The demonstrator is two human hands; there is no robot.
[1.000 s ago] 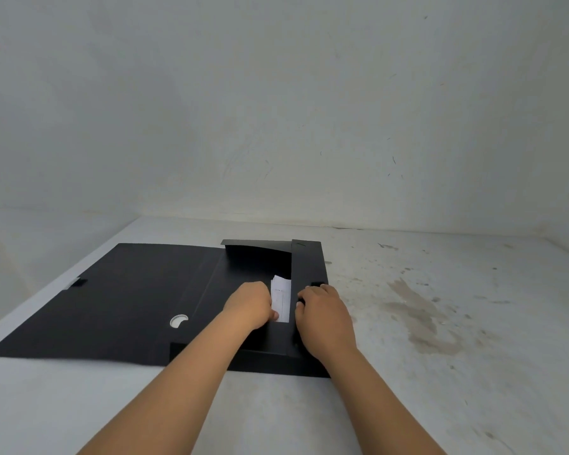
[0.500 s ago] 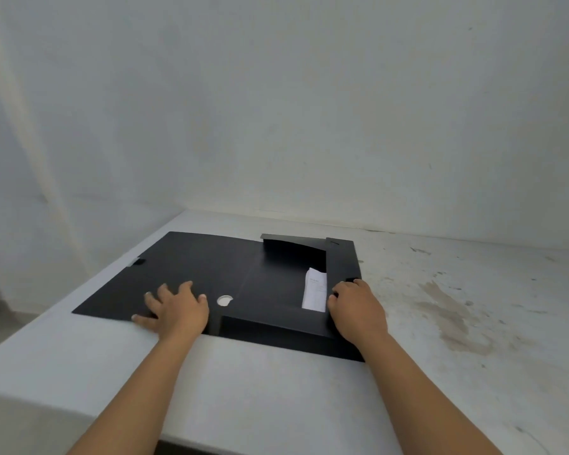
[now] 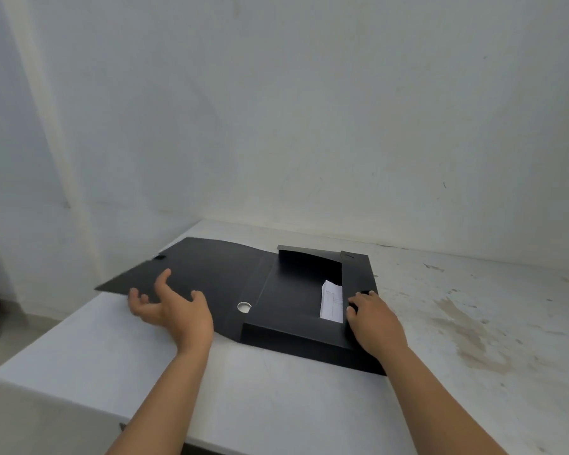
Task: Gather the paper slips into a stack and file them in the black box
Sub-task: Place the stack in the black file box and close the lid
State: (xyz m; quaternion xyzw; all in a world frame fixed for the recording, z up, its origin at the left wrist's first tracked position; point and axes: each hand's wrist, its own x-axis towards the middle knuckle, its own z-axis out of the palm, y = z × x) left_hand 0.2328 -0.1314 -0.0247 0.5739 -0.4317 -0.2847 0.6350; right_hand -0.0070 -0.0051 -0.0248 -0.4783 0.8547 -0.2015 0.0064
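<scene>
Two bare hands work at a flat black box (image 3: 289,300) on a smooth white table (image 3: 276,399). The left hand (image 3: 174,310) lifts the thin lid flap (image 3: 194,274) with fingers spread underneath. White paper slips (image 3: 331,302) stand inside by the right wall, where the right hand (image 3: 373,320) presses flat, gripping nothing.

Paper slips (image 3: 331,302) lie inside box (image 3: 296,333), apparently against its right wall.

You've got a white table (image 3: 276,405) with brown stains (image 3: 467,336) on its right side. Pale wall (image 3: 309,110) sits right behind it, bare floor (image 3: 20,418) at lower left.
</scene>
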